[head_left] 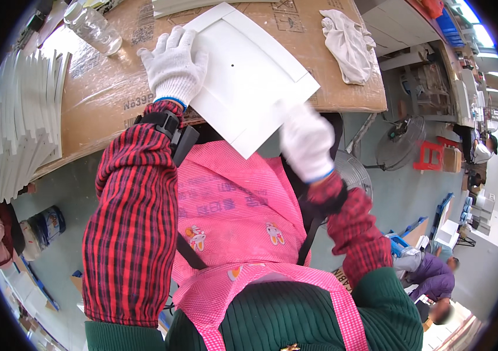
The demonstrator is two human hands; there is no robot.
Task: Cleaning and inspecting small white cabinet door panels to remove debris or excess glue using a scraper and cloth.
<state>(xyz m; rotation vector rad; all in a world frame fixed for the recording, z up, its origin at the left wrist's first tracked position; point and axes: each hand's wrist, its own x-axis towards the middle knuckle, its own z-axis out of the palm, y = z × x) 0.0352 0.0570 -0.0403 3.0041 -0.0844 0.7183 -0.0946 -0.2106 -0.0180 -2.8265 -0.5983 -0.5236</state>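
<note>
A white framed panel (243,70) with a small dark hole lies aslant on the cardboard-covered table, its near corner jutting past the table edge toward my apron. My left hand (176,67), in a white knitted glove, rests on the panel's left edge with its fingers stretched out. At the panel's right near edge is my right hand (307,140), gloved in white too and smeared by motion. Its fingers cannot be made out, nor whether anything is in them.
Many thin white boards (27,117) stand stacked at the left. A clear bottle (92,29) stands at the far left, and a crumpled white cloth (348,47) lies at the table's right. Beyond are a standing fan (401,143), a red stool (429,155) and other people (433,275).
</note>
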